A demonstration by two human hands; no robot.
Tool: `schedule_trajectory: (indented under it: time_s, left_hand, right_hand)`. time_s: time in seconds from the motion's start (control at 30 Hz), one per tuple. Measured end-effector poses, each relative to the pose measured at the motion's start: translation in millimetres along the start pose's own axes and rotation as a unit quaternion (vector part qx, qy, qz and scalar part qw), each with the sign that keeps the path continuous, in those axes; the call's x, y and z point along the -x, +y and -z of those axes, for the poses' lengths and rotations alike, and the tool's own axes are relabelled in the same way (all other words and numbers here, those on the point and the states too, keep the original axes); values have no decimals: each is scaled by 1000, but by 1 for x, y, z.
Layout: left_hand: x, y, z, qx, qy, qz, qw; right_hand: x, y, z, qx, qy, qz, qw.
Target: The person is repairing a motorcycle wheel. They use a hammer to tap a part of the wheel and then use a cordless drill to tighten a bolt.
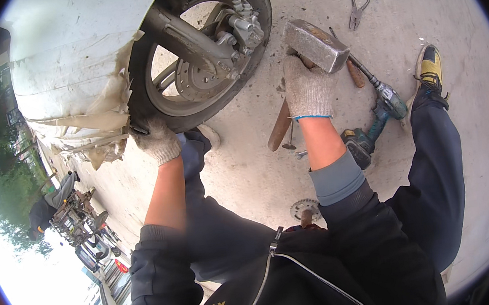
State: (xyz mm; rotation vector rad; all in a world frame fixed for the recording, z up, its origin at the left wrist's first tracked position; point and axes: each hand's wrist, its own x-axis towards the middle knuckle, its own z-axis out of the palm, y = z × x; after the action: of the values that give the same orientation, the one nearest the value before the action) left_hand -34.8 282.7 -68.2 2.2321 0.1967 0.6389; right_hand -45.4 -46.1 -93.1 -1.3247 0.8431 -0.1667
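Note:
My right hand (312,86), in a knitted glove, is closed around the wooden handle (280,126) of a club hammer. Its worn metal head (318,45) sits above my fist. My left hand (157,141), gloved too, is closed at the lower edge of the tyre (184,122) of a scooter's wheel. A small dark piece shows at its fingertips, but what it grips is partly hidden. The spoked wheel has a brake disc (195,81) and a caliper (244,33). Torn, pale covering hangs from the white bodywork (76,57) beside my left hand.
Pliers (357,5) lie on the concrete at the far right. A green cordless impact wrench (391,101) lies right of the hammer, near a wooden-handled tool (356,74). A toothed disc (305,208) is close to my body. Parked vehicles (82,220) stand at left.

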Motion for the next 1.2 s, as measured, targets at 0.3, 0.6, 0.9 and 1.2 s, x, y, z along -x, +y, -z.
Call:
schedule_trajectory:
  time_s: [0.3,0.6,0.9,1.2]
  left_hand:
    - [90,-5,-19,-59,-203,418,883]
    - [-64,58,7,8,-165,0,986]
    - [55,-21,-6,48,-79,221,971]
    - [-7,40,13,131,-50,56,989]
  right_hand:
    - [-31,63,45,119,11,-219,968]
    - [-23,107,51,89,-12,-325,941]
    - [-34,100,50,98,-4,-290,952]
    - [-40,116,59,22,22,-379,925]
